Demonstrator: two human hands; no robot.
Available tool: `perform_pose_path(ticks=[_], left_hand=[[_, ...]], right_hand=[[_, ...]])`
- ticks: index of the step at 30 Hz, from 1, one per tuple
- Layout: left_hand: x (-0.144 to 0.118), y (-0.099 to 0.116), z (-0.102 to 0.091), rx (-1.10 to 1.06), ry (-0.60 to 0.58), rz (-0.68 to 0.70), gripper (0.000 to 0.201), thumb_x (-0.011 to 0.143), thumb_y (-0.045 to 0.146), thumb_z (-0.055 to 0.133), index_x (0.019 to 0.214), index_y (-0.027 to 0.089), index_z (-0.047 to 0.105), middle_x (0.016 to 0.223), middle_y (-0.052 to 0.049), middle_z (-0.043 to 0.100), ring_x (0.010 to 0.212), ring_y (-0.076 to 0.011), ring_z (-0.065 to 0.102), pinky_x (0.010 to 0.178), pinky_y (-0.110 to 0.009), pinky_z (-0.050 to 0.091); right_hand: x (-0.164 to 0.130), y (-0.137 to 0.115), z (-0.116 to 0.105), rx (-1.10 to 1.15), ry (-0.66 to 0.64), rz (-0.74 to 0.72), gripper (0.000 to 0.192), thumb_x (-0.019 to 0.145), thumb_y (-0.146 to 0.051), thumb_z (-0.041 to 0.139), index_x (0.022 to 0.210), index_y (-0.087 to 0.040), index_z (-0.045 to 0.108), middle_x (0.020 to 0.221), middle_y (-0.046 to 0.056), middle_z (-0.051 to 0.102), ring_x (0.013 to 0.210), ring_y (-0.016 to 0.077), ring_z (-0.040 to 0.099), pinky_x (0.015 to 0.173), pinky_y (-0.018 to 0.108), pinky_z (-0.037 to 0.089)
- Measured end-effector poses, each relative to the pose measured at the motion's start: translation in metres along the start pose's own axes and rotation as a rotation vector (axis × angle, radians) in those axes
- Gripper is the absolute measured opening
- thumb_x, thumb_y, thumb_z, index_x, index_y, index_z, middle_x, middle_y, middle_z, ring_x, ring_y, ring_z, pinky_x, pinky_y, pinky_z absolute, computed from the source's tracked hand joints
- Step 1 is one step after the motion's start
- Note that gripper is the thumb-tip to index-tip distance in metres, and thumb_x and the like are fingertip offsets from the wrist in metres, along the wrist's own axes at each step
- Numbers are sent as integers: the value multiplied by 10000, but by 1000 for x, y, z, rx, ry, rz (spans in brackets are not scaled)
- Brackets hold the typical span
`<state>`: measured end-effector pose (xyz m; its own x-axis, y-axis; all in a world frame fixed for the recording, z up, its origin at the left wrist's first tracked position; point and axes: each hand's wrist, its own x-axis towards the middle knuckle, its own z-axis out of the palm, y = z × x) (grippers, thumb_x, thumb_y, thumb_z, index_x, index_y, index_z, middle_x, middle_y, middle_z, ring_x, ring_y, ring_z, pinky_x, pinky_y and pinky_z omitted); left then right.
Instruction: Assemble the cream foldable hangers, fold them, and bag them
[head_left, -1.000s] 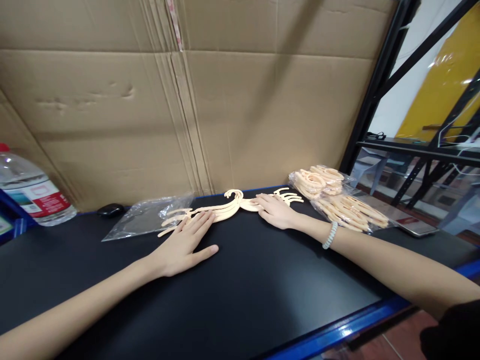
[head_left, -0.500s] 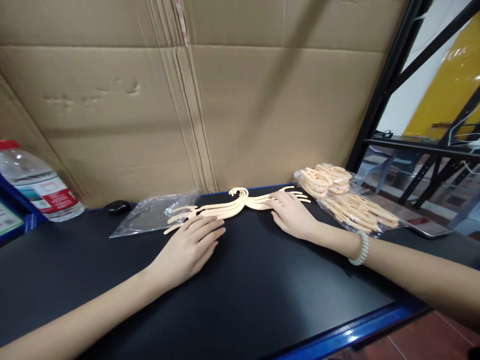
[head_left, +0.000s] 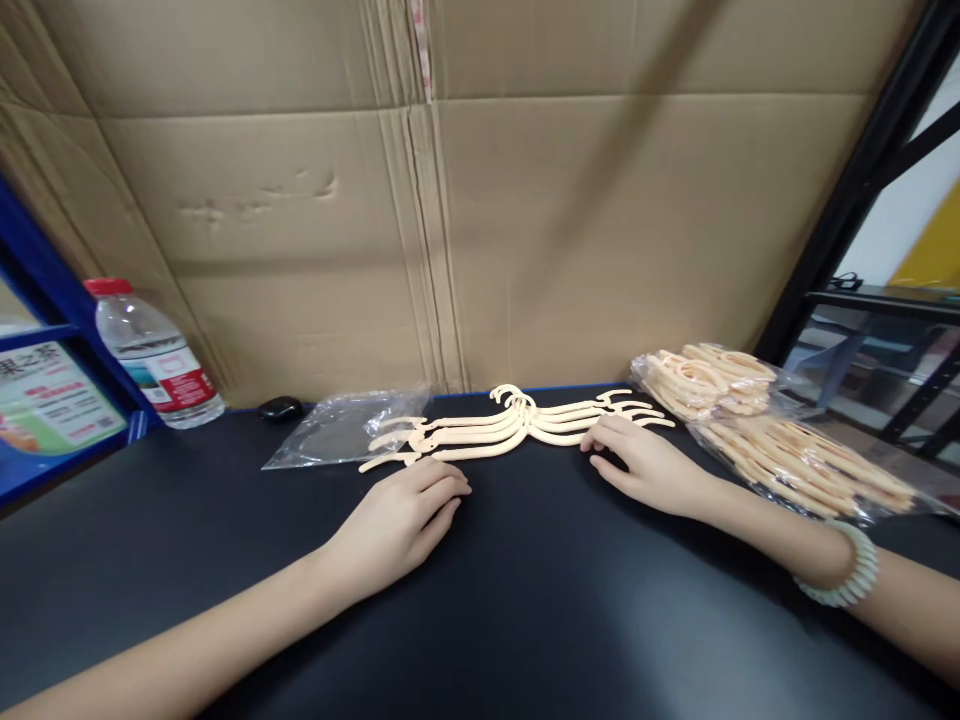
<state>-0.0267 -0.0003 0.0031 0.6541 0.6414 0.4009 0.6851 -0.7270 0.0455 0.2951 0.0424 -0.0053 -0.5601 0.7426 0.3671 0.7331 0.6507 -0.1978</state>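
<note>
Several cream-coloured clothes hangers point(head_left: 480, 430) lie overlapped on the black table, their hooks pointing toward the cardboard. My left hand point(head_left: 405, 510) rests palm down just in front of their left arms, fingers loosely stretched and holding nothing. Over the right arms of the hangers is my right hand point(head_left: 637, 460), its thumb apart from the curved fingers. Those fingertips touch or hover just over the nearest hanger; which of the two I cannot tell.
To the right lie clear bags of more hangers point(head_left: 802, 460). A flat clear plastic bag point(head_left: 337, 430), a black computer mouse point(head_left: 280, 409) and a red-capped water bottle point(head_left: 161, 360) stand left. Cardboard point(head_left: 525, 220) walls the back; a black metal rack point(head_left: 847, 190) rises at right.
The view has swung a little to the left. My left hand has drawn back off the hangers toward me, and my right hand has slid slightly back along their right arms.
</note>
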Motion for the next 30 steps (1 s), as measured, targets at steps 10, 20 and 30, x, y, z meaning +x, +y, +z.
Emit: perform_pose_path(ticks=[10, 20, 30], left_hand=[[-2, 1, 1, 16, 0, -14, 256, 928, 172, 403, 1047, 161, 630, 1078, -96, 659, 986, -207, 626, 872, -339, 529], [-3, -2, 5, 6, 8, -12, 239, 925, 162, 425, 1054, 158, 625, 1075, -93, 654, 990, -209, 616, 873, -348, 519], [-3, -1, 4, 6, 9, -4, 239, 921, 158, 426, 1048, 152, 628, 1071, -98, 656, 983, -212, 618, 867, -354, 524]], right_hand=[[-8, -3, -20, -16, -187, -30, 333, 893, -253, 461, 1182, -162, 599, 1137, 129, 584, 1059, 250, 565, 945, 428, 456], [-12, 1, -19, -63, -224, -49, 375, 906, -287, 451, 1225, -150, 593, 1163, 144, 574, 1068, 269, 565, 958, 443, 457], [-10, -1, -21, -114, -256, -47, 399, 921, -292, 415, 1244, -126, 581, 1182, 160, 559, 1077, 267, 557, 976, 448, 447]])
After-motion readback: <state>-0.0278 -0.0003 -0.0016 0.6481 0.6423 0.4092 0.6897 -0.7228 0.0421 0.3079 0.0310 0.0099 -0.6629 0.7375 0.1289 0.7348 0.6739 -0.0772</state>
